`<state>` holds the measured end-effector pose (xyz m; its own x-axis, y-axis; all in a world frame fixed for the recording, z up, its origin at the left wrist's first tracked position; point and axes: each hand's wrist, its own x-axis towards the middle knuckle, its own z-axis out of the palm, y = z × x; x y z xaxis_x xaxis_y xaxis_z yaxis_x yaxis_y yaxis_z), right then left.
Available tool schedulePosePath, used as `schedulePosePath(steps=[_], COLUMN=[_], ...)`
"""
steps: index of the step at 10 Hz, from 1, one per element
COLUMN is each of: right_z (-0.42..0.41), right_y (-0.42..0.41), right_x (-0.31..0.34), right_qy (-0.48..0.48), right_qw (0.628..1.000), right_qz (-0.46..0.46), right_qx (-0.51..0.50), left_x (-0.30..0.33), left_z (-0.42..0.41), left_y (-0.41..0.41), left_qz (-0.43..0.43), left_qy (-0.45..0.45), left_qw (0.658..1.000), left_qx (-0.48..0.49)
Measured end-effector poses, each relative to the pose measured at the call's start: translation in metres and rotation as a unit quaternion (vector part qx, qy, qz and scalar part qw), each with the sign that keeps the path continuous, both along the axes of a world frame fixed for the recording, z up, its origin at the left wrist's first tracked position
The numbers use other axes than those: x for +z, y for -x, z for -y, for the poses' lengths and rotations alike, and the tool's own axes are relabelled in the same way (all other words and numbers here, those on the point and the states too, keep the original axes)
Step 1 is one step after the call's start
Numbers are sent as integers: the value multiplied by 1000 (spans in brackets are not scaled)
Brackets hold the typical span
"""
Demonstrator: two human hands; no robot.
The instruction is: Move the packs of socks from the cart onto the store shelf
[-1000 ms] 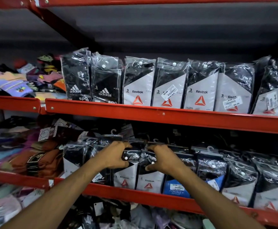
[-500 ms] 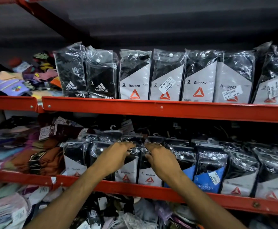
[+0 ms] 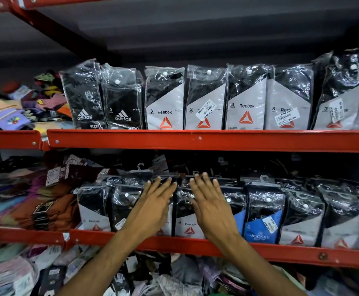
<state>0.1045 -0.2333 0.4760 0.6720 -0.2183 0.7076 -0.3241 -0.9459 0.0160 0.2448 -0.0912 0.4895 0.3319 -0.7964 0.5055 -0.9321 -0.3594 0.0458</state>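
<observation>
Plastic-wrapped Reebok sock packs [image 3: 188, 223] stand upright in a row on the middle red shelf [image 3: 195, 246]. My left hand [image 3: 153, 206] and my right hand [image 3: 210, 208] lie flat, fingers spread, against the fronts of the packs at the row's centre. Neither hand holds anything. A blue Jockey pack [image 3: 261, 227] stands just right of my right hand. The cart is out of view.
The upper red shelf [image 3: 195, 139] carries Adidas packs [image 3: 101, 97] and more Reebok packs [image 3: 247, 99]. Loose coloured socks [image 3: 10, 116] pile up at upper left, folded orange and brown ones [image 3: 46, 210] at middle left. The bottom shelf holds mixed packets [image 3: 153, 278].
Both hands let go of the tops of the packs they were gripping and opened flat against the pack fronts. The view shifted slightly.
</observation>
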Motion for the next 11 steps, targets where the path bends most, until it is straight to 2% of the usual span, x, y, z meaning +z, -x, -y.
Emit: schedulePosePath(steps=[1,2,5,6,7,9,11], right_z=[12,22,28,35,49,68,68], right_y=[14,18,28,43,57,53,53], right_x=[-9,-18,-14,-12,-14,-29,-28], right_qy=[-18,-45,-45,-33,-32,-23,-17], right_qw=[997,996,998,999,994,991,993], right_qz=[16,-1,-31,17,57,-18,-11], right_qx=[-67,-78,-11,-27,-88,-127,-115], left_x=[-9,-17,-23,-30,-35,-47,-48], left_z=[6,12,15,17,18,26,27], left_y=[5,3,11,12,14,12,12], left_qz=[20,35,47,56,92,138,139], left_qy=[6,2,20,22,25,-4,4], left_qw=[1000,999,998,997,994,987,987], left_qx=[-12,5,34,36,53,82,85])
